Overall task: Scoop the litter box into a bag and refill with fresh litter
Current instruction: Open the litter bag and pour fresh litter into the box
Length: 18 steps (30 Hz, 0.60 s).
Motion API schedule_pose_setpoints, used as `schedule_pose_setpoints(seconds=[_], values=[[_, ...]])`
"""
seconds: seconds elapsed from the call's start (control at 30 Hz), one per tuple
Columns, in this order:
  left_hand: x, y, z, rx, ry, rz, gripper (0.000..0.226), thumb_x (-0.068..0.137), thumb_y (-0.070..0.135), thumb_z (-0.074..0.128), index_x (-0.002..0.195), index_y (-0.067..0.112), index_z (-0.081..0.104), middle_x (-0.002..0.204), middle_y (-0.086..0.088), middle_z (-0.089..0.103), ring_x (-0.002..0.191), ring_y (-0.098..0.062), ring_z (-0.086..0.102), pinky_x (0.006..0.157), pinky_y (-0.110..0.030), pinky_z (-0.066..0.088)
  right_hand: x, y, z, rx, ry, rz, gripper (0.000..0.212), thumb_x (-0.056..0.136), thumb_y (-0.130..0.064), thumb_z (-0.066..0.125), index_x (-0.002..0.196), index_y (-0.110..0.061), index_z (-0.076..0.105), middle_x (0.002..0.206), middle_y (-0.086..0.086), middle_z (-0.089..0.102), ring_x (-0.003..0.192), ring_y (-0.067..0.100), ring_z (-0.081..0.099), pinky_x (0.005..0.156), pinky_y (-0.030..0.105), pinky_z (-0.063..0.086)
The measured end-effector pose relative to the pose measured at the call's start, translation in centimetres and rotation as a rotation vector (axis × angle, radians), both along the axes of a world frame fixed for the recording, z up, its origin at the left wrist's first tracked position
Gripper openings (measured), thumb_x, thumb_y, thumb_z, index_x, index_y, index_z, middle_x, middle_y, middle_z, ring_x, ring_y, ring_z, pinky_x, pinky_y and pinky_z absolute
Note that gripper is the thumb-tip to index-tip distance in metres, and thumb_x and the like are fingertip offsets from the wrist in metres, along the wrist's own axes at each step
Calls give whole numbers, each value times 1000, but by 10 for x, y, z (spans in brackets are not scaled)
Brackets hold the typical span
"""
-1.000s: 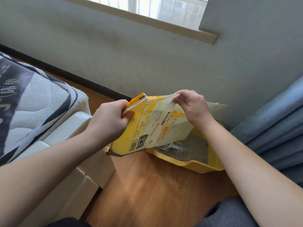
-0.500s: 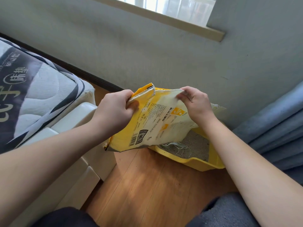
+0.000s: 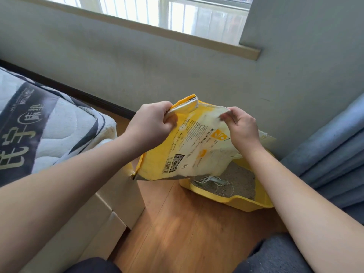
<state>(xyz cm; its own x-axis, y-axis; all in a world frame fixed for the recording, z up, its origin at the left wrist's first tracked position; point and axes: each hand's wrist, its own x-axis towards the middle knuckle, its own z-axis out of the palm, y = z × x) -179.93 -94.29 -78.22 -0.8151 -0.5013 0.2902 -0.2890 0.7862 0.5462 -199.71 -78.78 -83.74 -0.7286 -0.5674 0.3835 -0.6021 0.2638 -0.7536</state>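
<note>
A yellow and white litter bag [image 3: 195,146] hangs in the air above the floor [image 3: 177,229], held by its top edge, its printed side with a barcode facing the camera. The left hand [image 3: 151,125] grips the top left corner with fingers curled round the folded edge; the right hand [image 3: 241,129] pinches the top edge further right. The bag's lower part hangs over the near left end of the yellow litter box [image 3: 242,201], which sits on the floor against the wall [image 3: 177,75], close to the corner. Grey litter [image 3: 238,180] lies inside the box, and a pale scoop [image 3: 211,179] rests on it just under the bag. A mattress [image 3: 45,127] on a white bed frame [image 3: 118,198] stands to the left, blue curtains [image 3: 334,154] to the right.
</note>
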Motion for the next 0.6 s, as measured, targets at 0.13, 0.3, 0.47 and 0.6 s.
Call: schedule_pose_setpoints(seconds=[0.13, 0.3, 0.47, 0.6], values=[[-3, -6, -15, 14, 14, -19, 13, 95, 25, 59, 83, 17, 59, 70, 5, 58, 63, -11, 55, 52, -26, 37, -3, 3, -2, 42, -8, 16, 14, 95, -32, 58, 90, -25, 69, 88, -9, 72, 88, 7, 65, 77, 20, 47], [-2, -4, -31, 15, 62, -28, 11, 96, 27, 57, 90, 19, 60, 71, 7, 58, 62, -9, 55, 52, -25, 36, -6, 6, -7, 77, 19, 21, 13, 94, -31, 59, 89, -25, 69, 87, -8, 71, 82, 5, 62, 69, 10, 41], [-4, -2, -37, -4, 84, -34, 9, 97, 27, 57, 95, 19, 60, 72, 11, 56, 64, -9, 56, 53, -25, 39, -6, 8, -8, 75, -4, 23, 14, 94, -31, 60, 89, -21, 70, 87, -3, 71, 81, 8, 60, 71, 13, 41], [-7, -4, -37, -19, 112, -24, 12, 96, 27, 58, 99, 17, 62, 77, 4, 62, 68, -14, 59, 56, -32, 50, -7, 8, -7, 66, -11, 22, 14, 94, -30, 60, 89, -21, 69, 87, -3, 71, 84, 10, 62, 77, 23, 45]])
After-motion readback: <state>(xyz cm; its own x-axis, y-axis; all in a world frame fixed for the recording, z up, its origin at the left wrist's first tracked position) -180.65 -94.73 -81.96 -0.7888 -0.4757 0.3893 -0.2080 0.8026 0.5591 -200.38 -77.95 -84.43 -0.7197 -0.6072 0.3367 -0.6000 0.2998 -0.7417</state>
